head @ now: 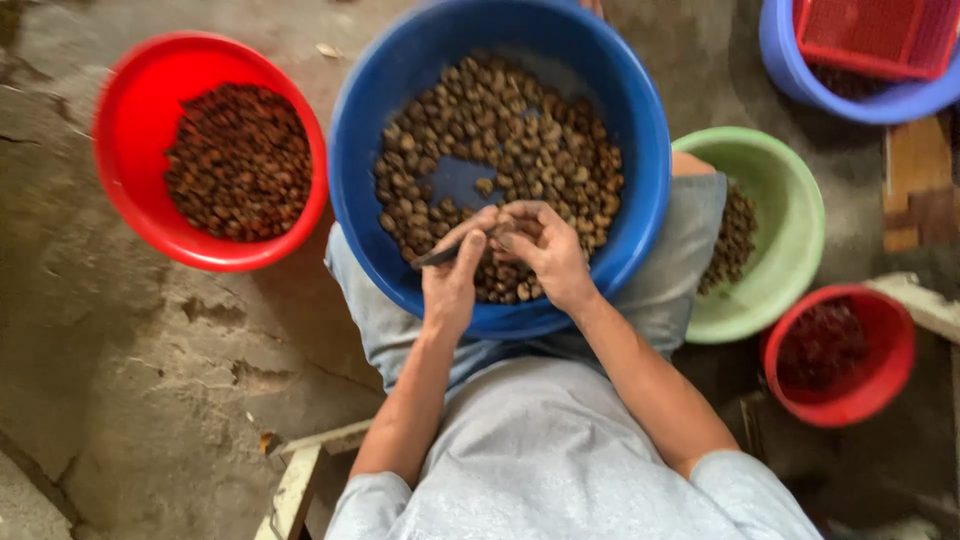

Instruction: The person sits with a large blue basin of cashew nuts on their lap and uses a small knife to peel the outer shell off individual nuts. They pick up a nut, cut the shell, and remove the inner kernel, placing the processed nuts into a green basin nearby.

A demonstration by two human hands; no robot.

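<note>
A big blue basin (pixel 640 150) rests on my lap, holding several brown nuts (pixel 520 130). Over its near side my left hand (pixel 452 275) grips a small dark knife (pixel 440 256), blade pointing left. My right hand (pixel 545 245) is closed on a single nut (pixel 505 232) pressed against the left thumb. Both hands touch each other above the nuts.
A red basin (pixel 125 140) with dark brown pieces sits on the cracked concrete floor at the left. A green basin (pixel 790 230) with nuts and a smaller red bowl (pixel 880 370) stand at the right. A blue basin (pixel 800 75) with a red basket (pixel 880 35) is at the top right.
</note>
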